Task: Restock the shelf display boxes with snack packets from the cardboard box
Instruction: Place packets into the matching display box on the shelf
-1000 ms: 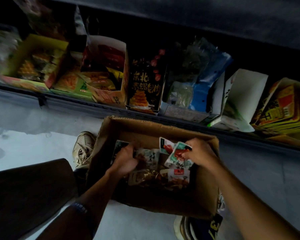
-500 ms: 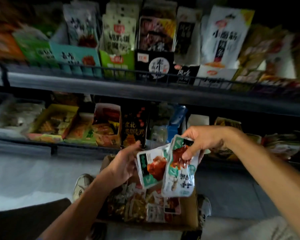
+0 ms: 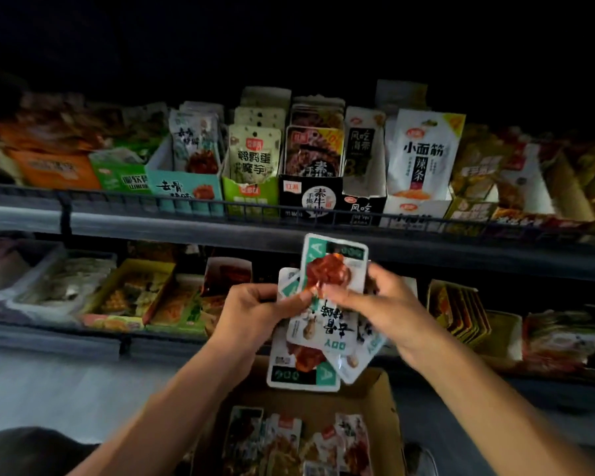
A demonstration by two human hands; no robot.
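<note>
Both hands clamping one fanned stack: left hand and right hand pinching the teal-and-white snack packets at mid-height, above the cardboard box. Probably handling light, floppy and slick, so gripping across the flat faces. Matching teal display box sitting along the upper shelf front edge, left of centre. Working in a dim aisle.

Snack packets between both hands

Dim room, dark metal shelving, pale, perhaps tiled floor, blackness above
</note>
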